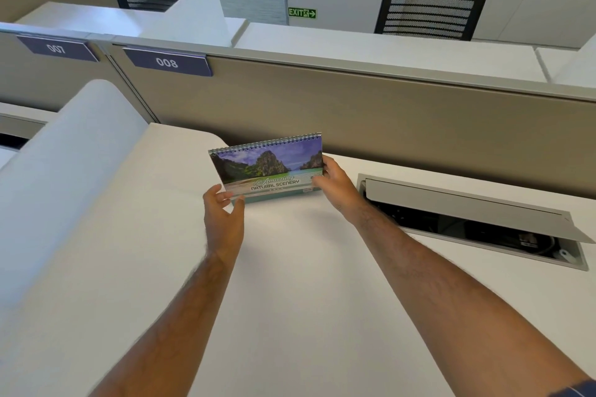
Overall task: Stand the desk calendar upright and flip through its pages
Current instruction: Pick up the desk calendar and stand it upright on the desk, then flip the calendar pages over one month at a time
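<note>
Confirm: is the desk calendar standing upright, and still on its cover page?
Upright. The desk calendar stands on the desk, spiral binding on top, "Natural Scenery" cover facing the camera; right hand steadies its edge.

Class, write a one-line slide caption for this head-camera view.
Both hands, left hand and right hand, steady a spiral-bound desk calendar standing upright on a white desk.

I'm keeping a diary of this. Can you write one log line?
spiral-bound scenery desk calendar: upright on white desk | right hand: holds edge | left hand: open at corner
</note>
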Motion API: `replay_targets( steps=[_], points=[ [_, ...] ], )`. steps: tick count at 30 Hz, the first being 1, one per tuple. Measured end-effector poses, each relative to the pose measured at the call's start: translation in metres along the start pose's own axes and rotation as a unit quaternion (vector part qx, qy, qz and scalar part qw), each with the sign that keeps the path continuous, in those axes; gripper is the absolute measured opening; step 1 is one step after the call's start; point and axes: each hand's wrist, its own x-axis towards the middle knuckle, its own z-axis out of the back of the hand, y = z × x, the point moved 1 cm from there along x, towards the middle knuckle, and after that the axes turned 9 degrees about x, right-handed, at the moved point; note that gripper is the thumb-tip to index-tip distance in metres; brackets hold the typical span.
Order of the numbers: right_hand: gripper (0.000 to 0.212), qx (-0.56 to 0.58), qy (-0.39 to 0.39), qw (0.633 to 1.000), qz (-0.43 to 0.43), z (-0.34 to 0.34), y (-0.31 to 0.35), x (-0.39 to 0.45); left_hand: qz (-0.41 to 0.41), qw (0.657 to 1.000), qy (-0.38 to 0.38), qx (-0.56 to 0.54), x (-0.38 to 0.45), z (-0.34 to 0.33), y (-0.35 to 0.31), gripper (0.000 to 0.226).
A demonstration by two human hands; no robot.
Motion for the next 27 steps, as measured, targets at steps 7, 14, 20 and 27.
replay_targets(
  steps=[7, 14, 20, 27],
  points=[
    [0.047, -0.001, 0.001, 1.000, -0.014, -0.001, 0.008, -0.002, 0.013, 1.000, 0.014, 0.013, 0.014, 0.004, 0.002, 0.059],
    [0.043, -0.018, 0.002, 1.000, -0.022, 0.001, 0.015, -0.003, 0.018, 0.999, -0.045, -0.015, 0.013, 0.011, -0.003, 0.025],
    [0.040, -0.020, -0.002, 0.999, -0.025, 0.001, 0.018, -0.005, 0.046, 0.996, -0.056, -0.044, 0.011, 0.016, -0.010, 0.016],
    [0.041, -0.030, -0.005, 0.999, -0.038, 0.001, 0.020, -0.001, 0.073, 0.994, -0.047, -0.063, 0.001, 0.023, -0.016, 0.020]
  ],
)
